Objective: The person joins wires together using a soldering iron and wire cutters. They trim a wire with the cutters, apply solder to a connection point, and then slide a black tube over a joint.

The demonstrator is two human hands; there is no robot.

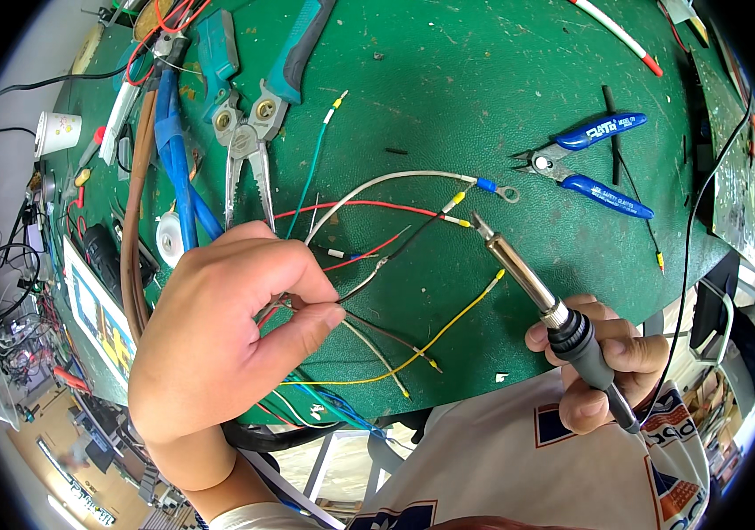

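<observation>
My left hand (pixel 218 309) is closed in a pinch on a thin white wire (pixel 362 283). That wire meets a black wire (pixel 413 237) at a bare silvery joint, and the black wire ends in a yellow tip. In my right hand (pixel 634 349) is a soldering iron (pixel 528 278), gripped by its dark handle. Its metal tip points up and left, close to the yellow ends of the black wire and a red wire (pixel 377 205). A white wire with a ring terminal (pixel 507 193) arches above, and a yellow wire (pixel 448 331) crosses below. My left fingers hide where several wires gather.
Blue-handled cutters (pixel 589 168) lie open at the right. Large teal-handled pliers (pixel 258 115) lie at the far left, beside thick blue and brown cables (pixel 135 221). A paper cup (pixel 58 132) stands on its side at the left edge. The iron's black cord (pixel 704 208) runs up the right side.
</observation>
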